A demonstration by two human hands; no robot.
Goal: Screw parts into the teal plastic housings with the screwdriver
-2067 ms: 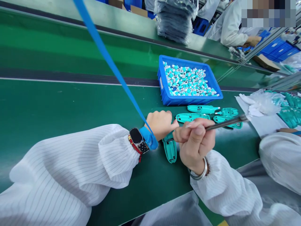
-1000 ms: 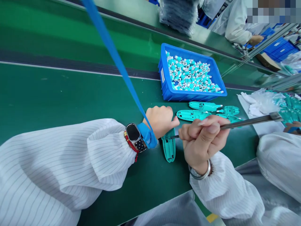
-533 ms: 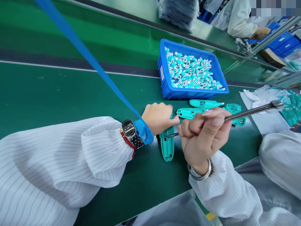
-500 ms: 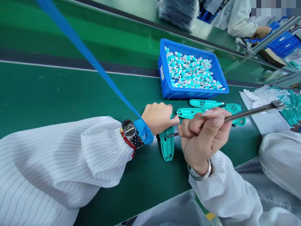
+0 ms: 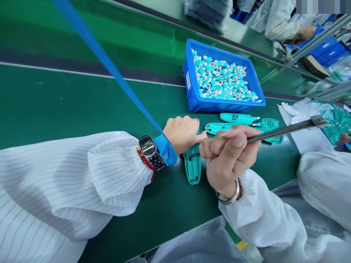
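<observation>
On the green bench lies an elongated teal plastic shell (image 5: 193, 171), its hollow inner side up and small dark parts inside. My left hand (image 5: 181, 134) is closed over the shell's far end, fingers curled down out of sight. A blue strap (image 5: 117, 75) runs from that wrist, beside a watch (image 5: 148, 145). In a pinch, my right hand (image 5: 230, 157) holds slim metal tweezers (image 5: 287, 130). Their wide end points up and right; the thin end reaches into the shell, its tip mostly hidden by my fingers.
Beyond my hands stands a blue bin (image 5: 225, 106) full of small teal-and-white parts. More teal shells (image 5: 238, 118) lie in front of it. At the right are white bags (image 5: 298, 111), bagged teal parts (image 5: 334, 124) and a person's sleeve (image 5: 320, 175). Another person's hand (image 5: 305, 33) shows across the bench.
My right hand and the tweezers have shifted slightly left, closer to my left hand, covering more of the thin end. The whole view has drifted a little. Both holds stay the same.
</observation>
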